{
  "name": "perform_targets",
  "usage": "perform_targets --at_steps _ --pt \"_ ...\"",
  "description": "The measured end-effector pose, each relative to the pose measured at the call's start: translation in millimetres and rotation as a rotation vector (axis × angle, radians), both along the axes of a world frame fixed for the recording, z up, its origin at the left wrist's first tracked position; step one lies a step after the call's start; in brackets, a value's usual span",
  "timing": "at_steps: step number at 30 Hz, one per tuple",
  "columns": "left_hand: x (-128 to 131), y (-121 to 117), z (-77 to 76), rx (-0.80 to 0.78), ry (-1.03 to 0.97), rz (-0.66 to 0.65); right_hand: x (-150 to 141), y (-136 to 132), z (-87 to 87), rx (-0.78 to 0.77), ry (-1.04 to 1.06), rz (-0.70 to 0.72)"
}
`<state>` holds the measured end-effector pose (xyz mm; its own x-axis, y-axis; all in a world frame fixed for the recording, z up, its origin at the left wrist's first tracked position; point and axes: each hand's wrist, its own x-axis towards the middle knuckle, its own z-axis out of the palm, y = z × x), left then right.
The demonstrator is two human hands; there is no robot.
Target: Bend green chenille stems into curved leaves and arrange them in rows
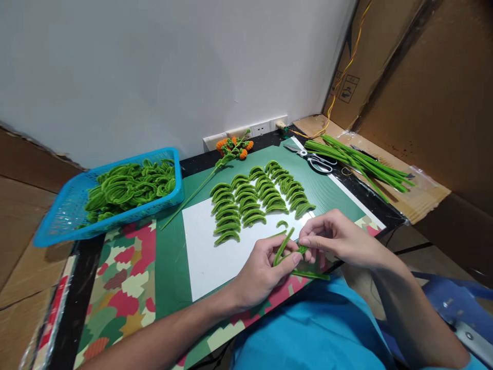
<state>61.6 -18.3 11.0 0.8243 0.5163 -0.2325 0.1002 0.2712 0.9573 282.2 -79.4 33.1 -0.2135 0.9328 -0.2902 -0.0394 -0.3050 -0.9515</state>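
Note:
Between my two hands is a green pipe cleaner (284,246), bent, with one end sticking up and another stretch (311,275) running out to the right below my fingers. My left hand (269,262) is closed on it in a pinch. The thumb and fingers of my right hand (327,237) pinch the same piece close by, partly hiding it. Just beyond my hands, a small curved green piece (282,224) lies on a white sheet (204,267). Several columns of curved green pipe-cleaner leaves (250,203) are laid out on that sheet.
A blue basket (57,228) heaped with green looped pieces (131,185) stands at left. Behind the sheet lies an orange-flowered stem (231,151). Scissors (319,163) and a bundle of green pipe cleaners (365,162) lie at right. Wall sockets (262,128) hold a plugged-in yellow cable (346,67).

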Motion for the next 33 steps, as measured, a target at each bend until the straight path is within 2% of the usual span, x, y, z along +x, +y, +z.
perform_targets --at_steps 11,17,26,33 --pt "1.2 0.0 2.5 -0.111 -0.011 -0.076 -3.2 5.9 -5.7 0.044 0.047 -0.043" --pt "1.5 -0.7 1.5 -0.112 -0.033 -0.043 0.9 1.2 -4.3 0.107 -0.032 -0.105" --pt "1.1 -2.0 -0.7 -0.116 -0.048 -0.014 3.3 -8.9 -6.2 0.452 -0.343 -0.119" --pt "1.9 0.0 0.1 -0.163 -0.084 0.002 3.0 -9.8 -15.2 0.694 -0.450 -0.076"
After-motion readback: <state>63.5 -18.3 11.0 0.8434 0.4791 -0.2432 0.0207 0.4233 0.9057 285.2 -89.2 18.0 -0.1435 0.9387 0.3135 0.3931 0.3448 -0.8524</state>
